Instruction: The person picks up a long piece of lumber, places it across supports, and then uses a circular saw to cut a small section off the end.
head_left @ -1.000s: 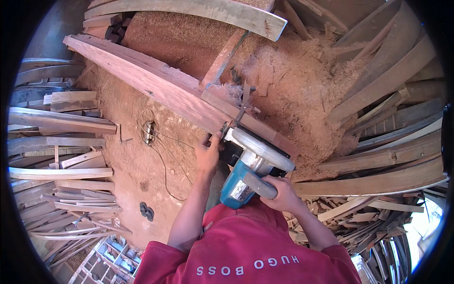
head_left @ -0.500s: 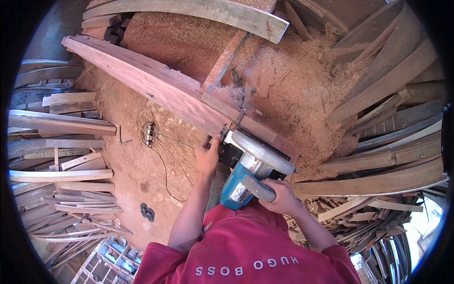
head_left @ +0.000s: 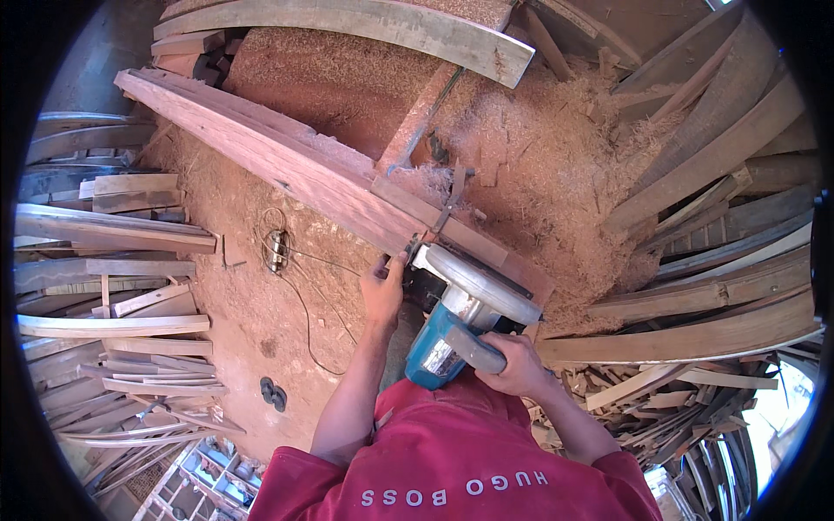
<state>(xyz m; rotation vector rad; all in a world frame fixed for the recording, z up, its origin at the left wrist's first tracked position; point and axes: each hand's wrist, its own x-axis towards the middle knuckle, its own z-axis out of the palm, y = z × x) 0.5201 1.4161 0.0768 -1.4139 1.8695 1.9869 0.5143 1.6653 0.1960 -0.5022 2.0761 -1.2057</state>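
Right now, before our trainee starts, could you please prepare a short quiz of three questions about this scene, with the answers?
1. Which hand grips the grey handle of the teal power tool?
2. True or false: the left hand is at the left end of the tool's silver part.
3. What colour is the person's shirt?
a) green
b) red
c) white

Key: 1. The right hand. 2. True. 3. b.

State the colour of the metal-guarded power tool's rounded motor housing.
The rounded motor housing is teal blue, shown best in the head view.
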